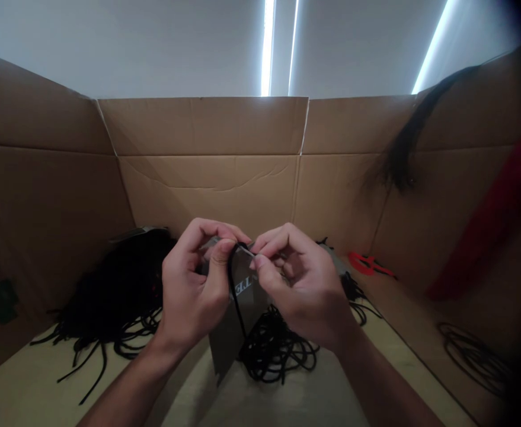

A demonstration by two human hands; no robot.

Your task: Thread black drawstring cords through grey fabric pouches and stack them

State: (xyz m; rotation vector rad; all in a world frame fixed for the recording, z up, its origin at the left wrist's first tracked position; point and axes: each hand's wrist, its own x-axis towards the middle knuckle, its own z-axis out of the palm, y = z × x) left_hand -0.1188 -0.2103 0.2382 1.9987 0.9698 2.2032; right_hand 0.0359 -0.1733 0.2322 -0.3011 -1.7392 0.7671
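Note:
My left hand is closed, thumb and forefinger pinching the top of a grey printed panel that hangs upright below. Fingertips of my right hand are pinched close beside it, and a thin pale strip runs between the two hands. A black cord loops over at my left thumb and drops down the panel's face. White letters show partly on the panel. Below lies a tangled bunch of black cords. My fingers hide how cord and strip meet.
Cardboard walls enclose the work surface. At left is a large heap of black cords. On the right are a red-orange tool, a coil of dark cord, a red cloth-like shape and dark hanging strands.

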